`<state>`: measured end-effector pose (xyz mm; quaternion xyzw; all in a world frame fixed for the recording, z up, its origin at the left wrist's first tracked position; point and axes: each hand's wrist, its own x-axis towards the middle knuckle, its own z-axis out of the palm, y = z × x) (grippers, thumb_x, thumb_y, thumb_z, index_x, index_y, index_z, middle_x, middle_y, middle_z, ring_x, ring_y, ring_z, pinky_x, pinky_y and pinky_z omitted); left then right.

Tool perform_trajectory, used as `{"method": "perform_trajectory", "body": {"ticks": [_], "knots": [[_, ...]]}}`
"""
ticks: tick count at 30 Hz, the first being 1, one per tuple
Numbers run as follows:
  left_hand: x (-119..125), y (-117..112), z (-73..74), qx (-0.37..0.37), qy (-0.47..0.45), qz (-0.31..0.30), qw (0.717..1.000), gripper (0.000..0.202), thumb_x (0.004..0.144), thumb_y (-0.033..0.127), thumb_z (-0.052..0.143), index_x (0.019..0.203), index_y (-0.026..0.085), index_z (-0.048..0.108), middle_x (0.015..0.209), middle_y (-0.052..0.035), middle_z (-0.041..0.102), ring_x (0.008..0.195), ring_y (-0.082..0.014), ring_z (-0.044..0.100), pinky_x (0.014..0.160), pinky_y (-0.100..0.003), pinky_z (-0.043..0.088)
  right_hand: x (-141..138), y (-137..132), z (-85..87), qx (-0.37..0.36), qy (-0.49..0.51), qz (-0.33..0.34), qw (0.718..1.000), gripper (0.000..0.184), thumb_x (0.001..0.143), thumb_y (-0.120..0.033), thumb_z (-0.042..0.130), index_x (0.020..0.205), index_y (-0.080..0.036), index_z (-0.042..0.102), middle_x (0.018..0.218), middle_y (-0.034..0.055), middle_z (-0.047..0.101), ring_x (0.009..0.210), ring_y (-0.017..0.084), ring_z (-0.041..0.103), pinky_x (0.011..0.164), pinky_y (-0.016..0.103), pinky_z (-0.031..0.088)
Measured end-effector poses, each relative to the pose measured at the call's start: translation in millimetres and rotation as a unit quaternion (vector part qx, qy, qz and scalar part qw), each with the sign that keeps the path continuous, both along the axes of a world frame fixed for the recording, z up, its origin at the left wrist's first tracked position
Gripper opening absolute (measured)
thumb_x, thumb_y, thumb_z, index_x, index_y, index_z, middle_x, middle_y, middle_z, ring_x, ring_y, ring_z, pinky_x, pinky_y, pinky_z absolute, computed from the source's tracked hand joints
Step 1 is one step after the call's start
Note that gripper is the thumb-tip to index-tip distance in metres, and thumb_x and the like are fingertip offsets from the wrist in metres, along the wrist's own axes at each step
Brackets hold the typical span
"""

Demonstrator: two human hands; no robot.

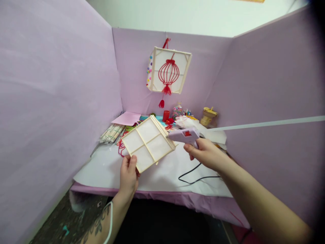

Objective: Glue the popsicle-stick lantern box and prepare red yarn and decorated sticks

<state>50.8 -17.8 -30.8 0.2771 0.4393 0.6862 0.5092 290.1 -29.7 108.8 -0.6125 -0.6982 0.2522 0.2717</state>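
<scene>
My left hand (129,173) grips the lower corner of a square wooden-stick frame (146,146), thumb on the front. White backing fills the frame's four panes, split by crossed sticks, and it is held tilted above the table. In my right hand (201,150) is a lilac glue gun (184,135) with a red part on its side. Its nozzle points left and is at the frame's right edge; whether it touches, I cannot tell. The fingers of my right hand are wrapped round the handle. A black cord (189,182) curves over the white table cover below.
A finished-looking lantern (169,73) with a red lantern design and tassel hangs at the back wall. Bundled sticks (111,133) and pink paper (127,118) lie at left. Behind are a red cylinder (166,116), a jar of pompoms (177,110) and a yellow cup (208,116). Lilac walls enclose three sides.
</scene>
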Motion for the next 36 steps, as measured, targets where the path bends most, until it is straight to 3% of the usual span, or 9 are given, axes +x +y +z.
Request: {"method": "perform_trajectory", "body": {"ticks": [7,21,30,36], "knots": [[-0.5,0.1,1.1,-0.006,-0.005,0.007,1.0,0.046,0.064,0.053,0.077,0.083,0.021,0.05,0.056,0.0087,0.049,0.038,-0.0051,0.039,0.032,-0.016,0.029,-0.5,-4.9,-0.2,0.001,-0.005,0.006,1.0,0.03,0.077,-0.047,0.047,0.067,-0.02,0.052,0.051,-0.0025,0.045,0.045,0.013,0.047,0.041,0.024,0.034],[-2.0,1.9,2.2,-0.006,-0.011,0.015,1.0,0.047,0.064,0.053,0.077,0.087,0.02,0.053,0.055,0.0076,0.052,0.037,-0.0058,0.041,0.031,-0.015,0.029,7.9,-14.5,-9.4,-0.008,0.002,0.017,1.0,0.029,0.077,-0.047,0.048,0.069,-0.02,0.052,0.055,-0.0001,0.054,0.048,0.015,0.052,0.045,0.025,0.036],[-2.3,1.4,2.3,0.008,-0.021,0.006,1.0,0.045,0.066,0.049,0.077,0.09,0.019,0.054,0.061,0.0064,0.057,0.039,-0.0048,0.043,0.035,-0.015,0.032,16.3,-19.4,-17.6,-0.04,-0.046,-0.004,0.998,0.039,0.08,-0.057,0.045,0.068,-0.02,0.052,0.06,0.0041,0.061,0.056,0.019,0.058,0.049,0.028,0.038],[-2.4,-0.1,2.3,0.002,-0.013,0.007,1.0,0.044,0.066,0.049,0.077,0.09,0.02,0.054,0.061,0.0064,0.057,0.039,-0.0051,0.043,0.035,-0.015,0.032,15.8,-21.9,-16.8,-0.02,-0.014,0.016,1.0,0.033,0.08,-0.05,0.049,0.068,-0.02,0.052,0.056,0.002,0.06,0.053,0.017,0.056,0.048,0.027,0.038]]}}
